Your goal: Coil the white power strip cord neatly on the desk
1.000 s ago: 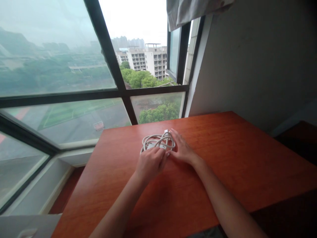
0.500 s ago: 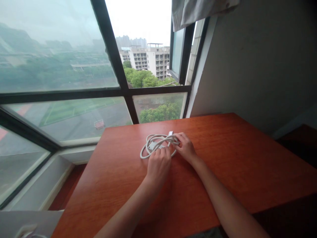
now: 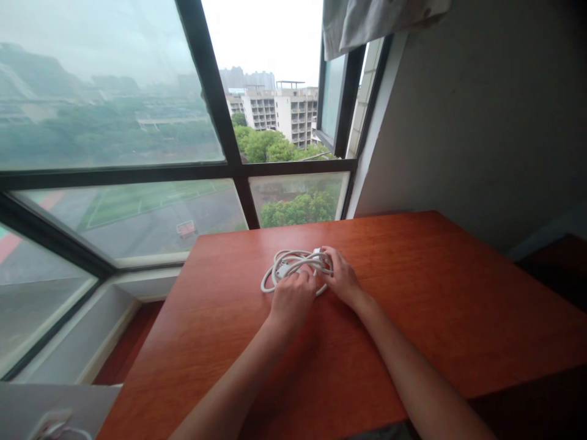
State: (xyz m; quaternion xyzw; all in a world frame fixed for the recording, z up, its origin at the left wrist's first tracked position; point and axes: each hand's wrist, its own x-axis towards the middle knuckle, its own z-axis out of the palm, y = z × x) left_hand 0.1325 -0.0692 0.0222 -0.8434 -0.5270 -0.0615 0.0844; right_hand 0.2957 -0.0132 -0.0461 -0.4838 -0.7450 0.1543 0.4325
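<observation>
A loosely coiled white cable (image 3: 270, 286) lies on the brown wooden table (image 3: 220, 342). Inside its loops sits a flat white block (image 3: 284, 269), partly covered by the strands and my fingers; a small white plug-like end (image 3: 317, 251) shows at the far side of the coil. My left hand (image 3: 293, 299) is closed at the near side of the coil, its fingertips hidden behind the knuckles. From the right, my right hand (image 3: 342, 278) curls its fingers around the bundled strands.
Beyond the table's far edge stand dark-framed windows (image 3: 238, 171), with one pane swung outward. A grey wall (image 3: 458, 134) rises on the right, and a curtain (image 3: 367, 24) hangs above. A white cord (image 3: 64, 431) shows at the lower left.
My right fingers have shifted slightly on the strands, and the plug-like end sits a little lower beside them. My left hand stays nearly in place; the whole view has moved slightly.
</observation>
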